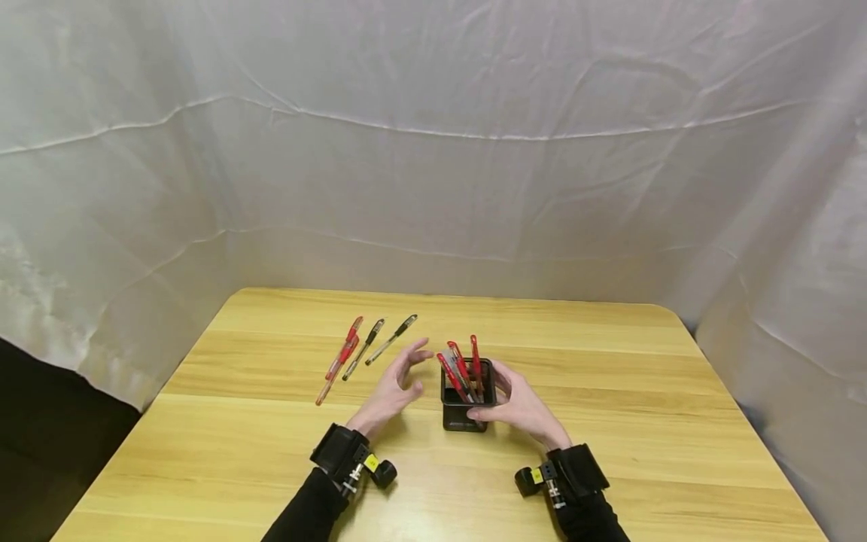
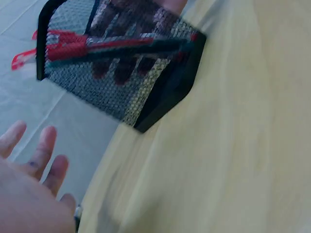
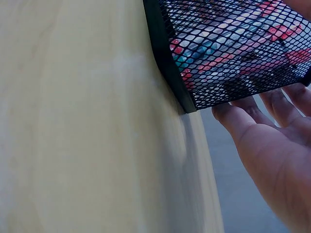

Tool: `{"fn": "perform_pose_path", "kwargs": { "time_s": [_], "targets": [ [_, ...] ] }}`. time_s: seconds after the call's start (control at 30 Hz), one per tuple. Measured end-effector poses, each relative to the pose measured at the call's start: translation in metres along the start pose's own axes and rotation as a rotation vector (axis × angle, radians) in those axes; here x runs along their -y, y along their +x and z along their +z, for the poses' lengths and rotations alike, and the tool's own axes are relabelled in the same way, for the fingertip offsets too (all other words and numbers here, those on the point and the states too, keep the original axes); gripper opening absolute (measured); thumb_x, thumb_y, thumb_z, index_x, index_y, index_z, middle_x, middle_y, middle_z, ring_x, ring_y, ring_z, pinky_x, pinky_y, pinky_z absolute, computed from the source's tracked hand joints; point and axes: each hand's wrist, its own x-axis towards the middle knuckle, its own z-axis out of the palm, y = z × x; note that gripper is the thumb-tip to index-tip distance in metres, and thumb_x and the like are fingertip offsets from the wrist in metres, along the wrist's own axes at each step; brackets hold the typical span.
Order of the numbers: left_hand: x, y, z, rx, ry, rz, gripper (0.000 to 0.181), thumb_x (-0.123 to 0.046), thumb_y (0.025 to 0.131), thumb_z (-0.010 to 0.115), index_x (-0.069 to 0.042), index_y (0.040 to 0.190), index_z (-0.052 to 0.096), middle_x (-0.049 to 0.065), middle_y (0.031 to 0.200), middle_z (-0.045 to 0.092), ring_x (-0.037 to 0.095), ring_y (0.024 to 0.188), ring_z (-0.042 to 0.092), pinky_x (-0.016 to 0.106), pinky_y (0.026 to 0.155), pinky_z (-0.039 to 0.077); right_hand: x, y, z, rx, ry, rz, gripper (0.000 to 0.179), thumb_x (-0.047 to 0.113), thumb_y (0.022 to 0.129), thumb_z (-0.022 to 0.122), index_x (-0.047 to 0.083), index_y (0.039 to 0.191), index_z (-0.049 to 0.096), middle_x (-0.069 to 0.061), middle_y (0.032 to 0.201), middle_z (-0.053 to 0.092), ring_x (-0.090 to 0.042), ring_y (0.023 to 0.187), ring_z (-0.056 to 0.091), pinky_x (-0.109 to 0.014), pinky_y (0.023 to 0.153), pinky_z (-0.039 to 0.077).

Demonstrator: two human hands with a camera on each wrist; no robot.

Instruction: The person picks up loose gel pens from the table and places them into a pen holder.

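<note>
A black mesh pen holder (image 1: 463,418), square in shape, stands near the middle of the table with several red-capped pens (image 1: 476,357) leaning inside it. My right hand (image 1: 527,406) grips the holder from the right, thumb across its near side and fingers around the back. Through the mesh (image 2: 116,99) in the left wrist view, those fingers show behind the pens. To the left of the holder, and apart from it, my left hand (image 1: 389,390) is held with fingers spread and nothing in them. Whether the holder's base touches the wood cannot be told.
Beyond my left hand lie two red pens (image 1: 348,349), partly overlapping, and two black-capped pens (image 1: 372,333), (image 1: 405,325) on the wooden table (image 1: 643,391). Grey cloth (image 1: 420,188) hangs behind the table and at its sides.
</note>
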Motion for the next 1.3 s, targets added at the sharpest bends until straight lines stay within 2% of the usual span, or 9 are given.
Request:
{"fn": "perform_pose_path", "kwargs": {
  "time_s": [0.2,0.33,0.43,0.6,0.77,0.93,1.17,1.23,1.3],
  "targets": [
    [-0.004,0.006,-0.012,-0.294,0.106,-0.100,0.056,-0.041,0.108,0.040,-0.003,0.150,0.040,0.027,0.141,0.054,0.042,0.140,0.044,0.065,0.120,0.027,0.001,0.000,0.000,-0.002,0.005,0.005,0.087,0.013,0.079,0.085,0.009,0.152,0.038,-0.017,0.159,0.040,-0.043,0.149,0.033,-0.062,0.119,0.031],
    [-0.010,0.008,-0.020,-0.475,0.175,-0.107,0.039,-0.023,0.109,0.042,-0.001,0.140,0.053,0.024,0.131,0.063,0.039,0.130,0.055,0.054,0.113,0.042,0.001,0.001,0.002,-0.006,0.008,0.021,0.090,0.014,0.079,0.086,0.009,0.154,0.036,-0.016,0.161,0.037,-0.041,0.150,0.032,-0.061,0.120,0.030],
    [-0.014,0.010,-0.029,-0.551,0.243,-0.081,0.034,-0.020,0.108,0.047,-0.001,0.133,0.059,0.022,0.123,0.069,0.038,0.119,0.063,0.045,0.104,0.049,0.001,0.002,0.004,-0.007,0.011,0.035,0.091,0.015,0.079,0.086,0.010,0.154,0.036,-0.016,0.162,0.036,-0.040,0.151,0.031,-0.060,0.120,0.030],
    [-0.017,0.016,-0.042,-0.583,0.342,-0.062,0.028,-0.019,0.105,0.054,-0.005,0.128,0.064,0.018,0.115,0.073,0.033,0.111,0.069,0.046,0.102,0.052,0.001,0.002,0.005,-0.016,0.020,0.057,0.092,0.015,0.078,0.087,0.011,0.155,0.035,-0.014,0.162,0.036,-0.039,0.151,0.031,-0.060,0.121,0.029],
    [-0.013,0.027,-0.051,-0.588,0.495,-0.106,0.030,-0.019,0.102,0.057,-0.007,0.128,0.063,0.017,0.113,0.075,0.033,0.108,0.071,0.050,0.102,0.051,0.001,0.005,0.006,-0.011,0.028,0.042,0.091,0.013,0.078,0.086,0.012,0.154,0.036,-0.013,0.162,0.036,-0.038,0.151,0.031,-0.060,0.121,0.028],
    [-0.009,0.035,-0.054,-0.521,0.738,-0.152,0.031,-0.020,0.100,0.059,-0.007,0.128,0.065,0.014,0.114,0.075,0.033,0.107,0.070,0.049,0.094,0.055,0.001,0.008,0.007,-0.005,0.040,0.026,0.090,0.012,0.078,0.086,0.011,0.153,0.037,-0.014,0.160,0.039,-0.039,0.150,0.034,-0.058,0.120,0.032],
    [-0.005,0.046,-0.052,-0.506,1.114,-0.032,0.021,-0.011,0.096,0.062,-0.008,0.114,0.073,0.009,0.099,0.078,0.031,0.087,0.073,0.046,0.072,0.057,0.003,0.009,0.010,-0.007,0.051,0.013,0.089,0.010,0.077,0.086,0.009,0.152,0.039,-0.016,0.158,0.042,-0.039,0.148,0.036,-0.056,0.119,0.035],
    [-0.003,0.049,-0.051,-0.500,1.201,-0.028,0.020,-0.011,0.096,0.062,-0.009,0.111,0.073,0.009,0.098,0.078,0.031,0.085,0.073,0.046,0.071,0.057,0.004,0.009,0.011,-0.011,0.050,0.018,0.089,0.010,0.077,0.086,0.009,0.152,0.039,-0.016,0.158,0.041,-0.039,0.148,0.036,-0.057,0.120,0.034],
    [-0.002,0.051,-0.050,-0.477,1.260,-0.069,0.020,-0.012,0.096,0.061,-0.011,0.112,0.074,0.008,0.101,0.078,0.032,0.087,0.073,0.046,0.075,0.057,0.004,0.009,0.011,-0.014,0.043,0.024,0.090,0.010,0.078,0.086,0.008,0.153,0.037,-0.016,0.159,0.039,-0.040,0.149,0.035,-0.057,0.120,0.033]
  ]
}}
